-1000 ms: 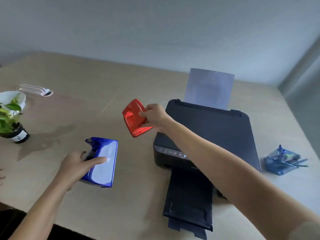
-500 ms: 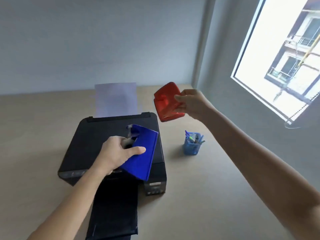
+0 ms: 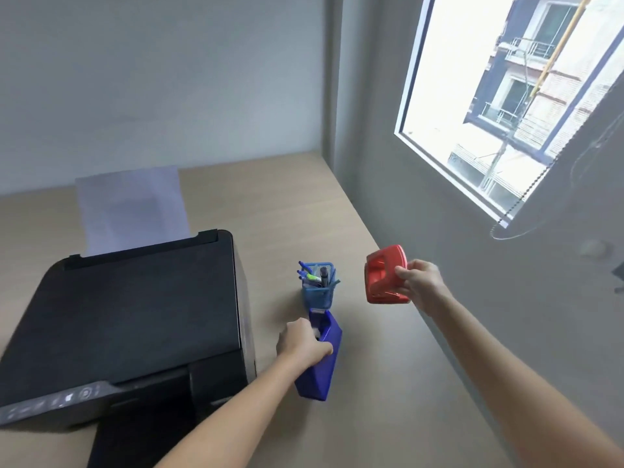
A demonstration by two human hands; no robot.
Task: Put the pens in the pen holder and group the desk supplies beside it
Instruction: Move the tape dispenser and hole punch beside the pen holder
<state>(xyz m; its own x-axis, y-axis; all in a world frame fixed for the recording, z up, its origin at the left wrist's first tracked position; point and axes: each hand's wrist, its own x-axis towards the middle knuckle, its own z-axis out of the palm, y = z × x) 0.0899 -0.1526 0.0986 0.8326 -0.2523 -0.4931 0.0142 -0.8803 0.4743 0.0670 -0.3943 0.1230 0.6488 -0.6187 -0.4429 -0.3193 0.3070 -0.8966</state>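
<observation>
While the left hand (image 3: 304, 342) grips the blue hole punch (image 3: 320, 359) just in front of the pen holder (image 3: 319, 292) and the right hand (image 3: 418, 285) pinches the red punch (image 3: 385, 275) aloft beside it, set both down close, not knocking the holder.

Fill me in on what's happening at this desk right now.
A person is tidying desk supplies. The left hand holds a blue hole punch just in front of the blue pen holder, which already has pens in it. The right hand holds a red hole punch in the air to the right of the holder, near the wall. A black printer sits to the left on the desk.
</observation>
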